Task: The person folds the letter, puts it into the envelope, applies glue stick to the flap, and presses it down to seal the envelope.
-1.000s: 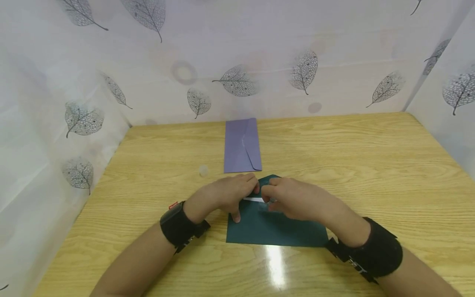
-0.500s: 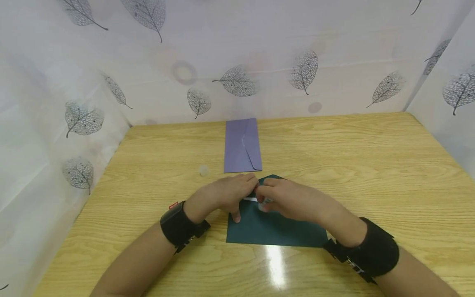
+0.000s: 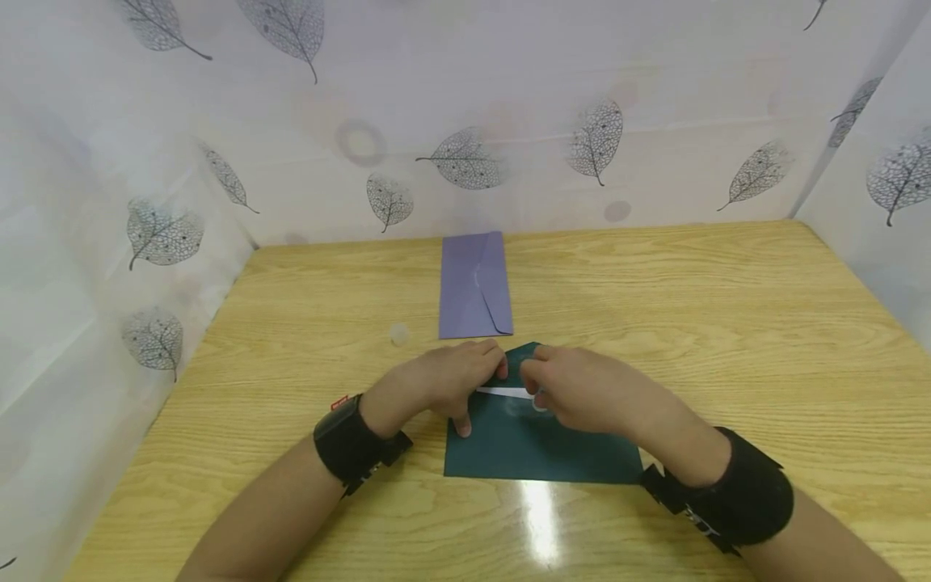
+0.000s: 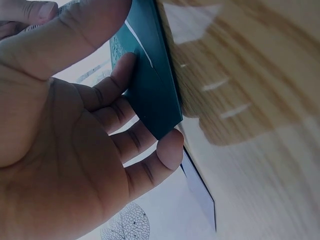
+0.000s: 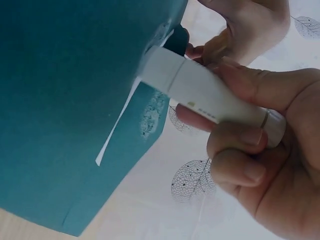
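Observation:
A dark green envelope [image 3: 538,453] lies on the table, a white strip [image 3: 498,392] showing along its opening. My right hand [image 3: 589,390] grips a white glue stick [image 5: 200,91], its fingers curled round the barrel. In the right wrist view, the stick's end touches the envelope by the opening, and whitish glue smears [image 5: 152,114] mark the flap. My left hand [image 3: 454,378] rests on the envelope's left side, thumb on the body and fingers by the flap. In the left wrist view, those fingers [image 4: 142,175] are loosely extended against the envelope's edge.
Beyond the green envelope lies a purple envelope [image 3: 473,287] on the wooden table [image 3: 713,323]. A small pale round spot [image 3: 399,334] is left of it. Leaf-patterned white cloth [image 3: 509,97] hangs behind the table and at both sides.
My right hand slid left with the glue stick, then back right past its earlier position, uncovering more of the white strip. My left hand and both envelopes stayed in place.

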A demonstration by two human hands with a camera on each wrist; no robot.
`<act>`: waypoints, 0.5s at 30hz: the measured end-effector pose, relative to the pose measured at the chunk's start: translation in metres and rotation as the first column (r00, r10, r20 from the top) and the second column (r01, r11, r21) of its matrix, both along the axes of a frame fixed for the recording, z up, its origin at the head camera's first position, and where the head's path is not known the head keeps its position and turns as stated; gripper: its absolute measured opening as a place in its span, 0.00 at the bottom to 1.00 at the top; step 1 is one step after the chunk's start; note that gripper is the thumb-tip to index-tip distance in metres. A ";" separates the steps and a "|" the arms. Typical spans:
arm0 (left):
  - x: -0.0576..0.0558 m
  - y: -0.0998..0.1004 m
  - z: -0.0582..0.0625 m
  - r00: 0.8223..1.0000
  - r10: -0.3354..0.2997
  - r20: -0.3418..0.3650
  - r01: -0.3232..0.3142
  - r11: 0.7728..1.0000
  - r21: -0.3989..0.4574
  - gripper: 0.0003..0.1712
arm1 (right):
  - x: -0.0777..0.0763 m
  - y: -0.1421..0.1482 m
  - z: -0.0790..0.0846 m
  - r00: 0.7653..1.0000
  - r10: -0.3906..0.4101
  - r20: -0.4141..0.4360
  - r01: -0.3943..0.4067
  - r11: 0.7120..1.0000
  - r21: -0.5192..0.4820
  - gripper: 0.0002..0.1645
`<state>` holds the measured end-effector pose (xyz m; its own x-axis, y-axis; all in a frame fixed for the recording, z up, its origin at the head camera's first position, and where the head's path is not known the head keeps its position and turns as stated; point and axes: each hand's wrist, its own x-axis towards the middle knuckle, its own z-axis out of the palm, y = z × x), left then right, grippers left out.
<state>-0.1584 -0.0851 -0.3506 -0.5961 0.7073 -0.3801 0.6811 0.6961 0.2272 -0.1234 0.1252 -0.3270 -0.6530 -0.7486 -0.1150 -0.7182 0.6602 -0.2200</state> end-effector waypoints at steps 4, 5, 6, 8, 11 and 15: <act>0.000 -0.001 -0.001 1.000 0.001 0.001 -0.001 1.000 0.001 0.48 | 0.001 0.001 0.003 1.000 -0.021 -0.012 0.022 1.000 0.019 0.06; 0.000 -0.001 -0.001 1.000 0.003 0.002 -0.003 1.000 0.002 0.48 | 0.001 0.002 0.003 1.000 -0.028 -0.013 0.028 0.999 0.023 0.06; 0.000 -0.001 -0.001 1.000 0.005 0.004 -0.005 1.000 0.004 0.48 | 0.001 0.002 0.004 0.999 -0.032 -0.011 0.032 0.999 0.023 0.07; 0.000 -0.001 0.000 1.000 0.006 0.008 -0.006 1.000 0.008 0.48 | 0.001 0.003 0.004 0.999 -0.039 0.007 0.039 0.999 0.023 0.07; -0.001 -0.001 0.000 1.000 0.003 0.017 -0.004 1.000 0.012 0.48 | 0.000 0.005 0.005 0.998 -0.033 0.048 0.033 0.999 0.015 0.06; -0.002 -0.001 0.000 1.000 -0.003 0.025 0.003 1.000 0.017 0.48 | -0.003 0.006 0.004 0.997 0.008 0.081 -0.006 1.000 -0.024 0.05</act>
